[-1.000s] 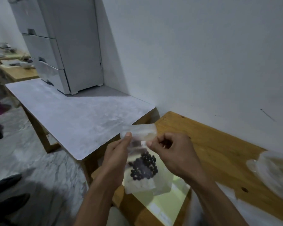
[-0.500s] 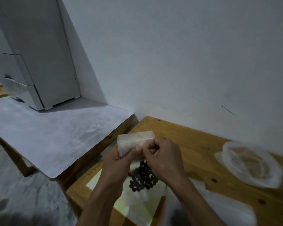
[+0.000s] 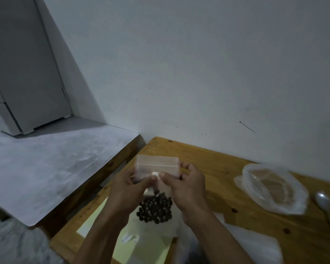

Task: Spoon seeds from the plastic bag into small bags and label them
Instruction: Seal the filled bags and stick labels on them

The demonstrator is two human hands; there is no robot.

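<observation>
A small clear plastic zip bag [image 3: 156, 168] is pinched between the two hands, held up above the near left part of the wooden table [image 3: 208, 161]. The left hand [image 3: 126, 191] is curled round the bag's left side, with its thumb pressed against the front just below the zip strip; the right hand [image 3: 187, 185] is closed on the right side, thumb tip meeting the left thumb at the bag's middle. The round dark seeds [image 3: 155, 207] are gathered in the lower part of the bag, hanging between the two wrists (the bag's bottom edge is hard to make out). Beneath the hands a pale yellow-green sheet [image 3: 95, 223] is seen lying on the table. Well to the right, a large crumpled transparent plastic bag [image 3: 272, 189] is spread open on the wood, and just beside it, nearer the right edge, a white plastic spoon [image 3: 324, 202] is laid bowl-up. A grey-topped bench [image 3: 51, 164] and a grey cabinet [image 3: 27, 73] are seen to the left.
</observation>
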